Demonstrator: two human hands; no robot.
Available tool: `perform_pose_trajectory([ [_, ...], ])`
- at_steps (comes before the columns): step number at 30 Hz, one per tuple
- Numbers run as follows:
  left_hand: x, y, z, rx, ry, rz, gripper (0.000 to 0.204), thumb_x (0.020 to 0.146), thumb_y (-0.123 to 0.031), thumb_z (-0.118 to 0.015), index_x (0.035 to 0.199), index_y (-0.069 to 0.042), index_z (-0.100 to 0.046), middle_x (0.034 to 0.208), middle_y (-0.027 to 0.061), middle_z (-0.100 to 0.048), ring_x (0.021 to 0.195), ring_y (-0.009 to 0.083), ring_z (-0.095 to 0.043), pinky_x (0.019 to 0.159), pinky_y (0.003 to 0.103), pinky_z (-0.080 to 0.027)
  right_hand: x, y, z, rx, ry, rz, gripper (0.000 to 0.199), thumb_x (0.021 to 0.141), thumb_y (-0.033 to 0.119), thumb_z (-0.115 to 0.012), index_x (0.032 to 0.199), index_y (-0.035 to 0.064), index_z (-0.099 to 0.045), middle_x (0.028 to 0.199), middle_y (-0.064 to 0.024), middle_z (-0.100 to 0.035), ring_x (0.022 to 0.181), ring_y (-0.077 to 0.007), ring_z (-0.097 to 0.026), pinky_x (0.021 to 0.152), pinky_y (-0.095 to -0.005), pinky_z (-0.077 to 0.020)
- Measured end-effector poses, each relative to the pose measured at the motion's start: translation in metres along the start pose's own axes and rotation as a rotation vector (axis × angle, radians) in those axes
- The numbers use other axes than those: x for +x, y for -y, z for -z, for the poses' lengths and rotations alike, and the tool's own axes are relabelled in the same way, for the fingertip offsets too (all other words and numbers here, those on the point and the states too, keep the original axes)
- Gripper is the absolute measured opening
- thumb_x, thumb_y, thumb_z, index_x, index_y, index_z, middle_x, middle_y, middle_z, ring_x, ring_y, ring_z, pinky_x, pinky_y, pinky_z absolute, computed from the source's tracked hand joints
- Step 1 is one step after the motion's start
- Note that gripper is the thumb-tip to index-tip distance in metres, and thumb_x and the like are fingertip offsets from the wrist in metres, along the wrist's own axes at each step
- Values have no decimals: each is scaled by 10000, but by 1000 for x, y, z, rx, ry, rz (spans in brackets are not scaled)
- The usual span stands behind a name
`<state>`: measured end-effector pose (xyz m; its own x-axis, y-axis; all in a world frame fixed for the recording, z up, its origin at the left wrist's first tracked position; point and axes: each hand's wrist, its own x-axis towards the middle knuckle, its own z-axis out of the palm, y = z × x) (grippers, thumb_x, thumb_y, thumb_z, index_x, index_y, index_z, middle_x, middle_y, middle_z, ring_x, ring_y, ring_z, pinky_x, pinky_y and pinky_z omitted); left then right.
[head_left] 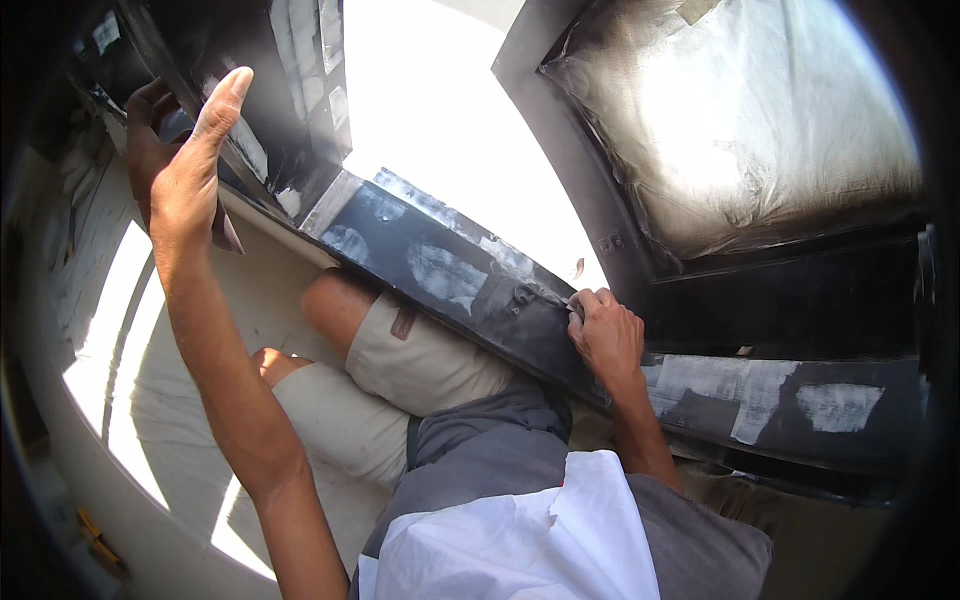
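Note:
A long black panel (pixel 400 255) with pale, patchy filler marks runs across in front of me. On its right part, by a rough spot with small holes, my right hand (pixel 610 335) presses down with curled fingers. A greyish bit shows at those fingertips, too small to name. Up at the left, my left hand (pixel 180 165) is bent against a black upright post (pixel 160 50), thumb sticking up and the other fingers partly hidden. The corner of a brownish sheet, which looks like sandpaper (pixel 228 235), pokes out beneath its palm.
A large panel wrapped in dusty, translucent film (pixel 740 120) fills the upper right inside a black frame (pixel 600 150). More filler patches mark the lower right black panel (pixel 840 408). My bent knees (pixel 335 300) lie close under the long panel. Bright sunlight glares through the opening.

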<state>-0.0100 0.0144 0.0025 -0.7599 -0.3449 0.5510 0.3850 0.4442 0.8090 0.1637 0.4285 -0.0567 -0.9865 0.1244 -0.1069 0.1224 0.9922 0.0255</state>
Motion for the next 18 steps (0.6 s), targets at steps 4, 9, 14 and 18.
perform_pose_trajectory([
  [4,0,-9,-1,1,-9,29,644,803,-397,-865,1207,13,-576,1138,141,-675,1043,240,-655,961,332,-498,2,-2,3,29,1,13,169,874,195,-650,999,84,-673,981,-163,-667,790,-387,-696,715,-501,-547],
  [9,1,0,2,41,-2,-17,643,801,-388,-867,1218,6,-577,1121,133,-678,1036,242,-656,955,337,-500,4,-3,-3,31,-16,-20,183,881,183,-630,1033,85,-655,980,-164,-665,787,-408,-689,719,-502,-546],
  [14,2,2,2,24,7,-8,649,801,-392,-867,1225,6,-578,1119,144,-678,1029,245,-658,950,338,-504,1,1,-3,74,-12,-52,219,907,198,-612,1090,86,-658,1014,-175,-663,822,-404,-690,746,-508,-542],
  [18,2,-2,0,23,10,-1,648,810,-389,-860,1236,7,-576,1123,153,-675,1042,252,-659,959,341,-504,-5,0,-5,111,47,-119,262,899,207,-657,1144,116,-684,1049,-142,-670,917,-382,-685,793,-470,-535],
])
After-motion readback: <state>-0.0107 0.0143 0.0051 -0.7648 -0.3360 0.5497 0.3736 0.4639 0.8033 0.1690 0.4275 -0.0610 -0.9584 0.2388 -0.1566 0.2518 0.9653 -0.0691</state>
